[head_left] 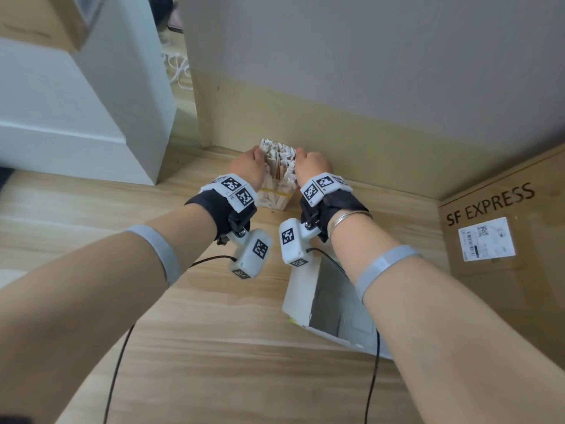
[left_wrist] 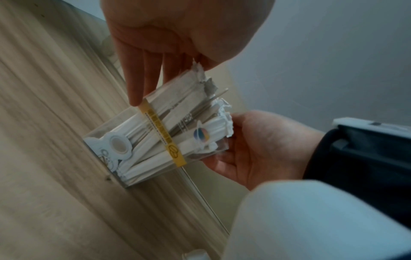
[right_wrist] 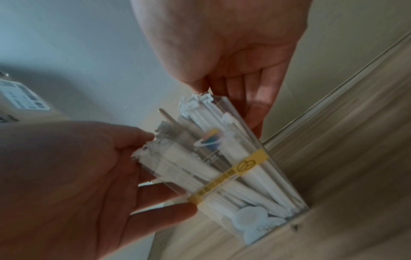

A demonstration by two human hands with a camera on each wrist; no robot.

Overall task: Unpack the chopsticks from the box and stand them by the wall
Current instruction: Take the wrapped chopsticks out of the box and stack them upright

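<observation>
A clear holder of paper-wrapped chopsticks (head_left: 276, 179) with a yellow band (head_left: 275, 192) stands upright on the wood floor, close to the baseboard (head_left: 351, 136) of the grey wall. My left hand (head_left: 249, 166) lies against its left side and my right hand (head_left: 312, 165) against its right side. In the left wrist view the left hand (left_wrist: 155, 52) lays straight fingers down the chopsticks (left_wrist: 160, 137), while the right hand (left_wrist: 255, 149) cups the other side. The right wrist view shows the same chopsticks (right_wrist: 222, 167) between the right hand (right_wrist: 244, 61) and left hand (right_wrist: 89, 176).
An open white box (head_left: 301, 289) lies on the floor under my right forearm. A brown cardboard box (head_left: 501, 240) marked SF EXPRESS stands to the right along the wall. White furniture (head_left: 91, 102) stands at the left, with white cables (head_left: 177, 68) on the floor behind it.
</observation>
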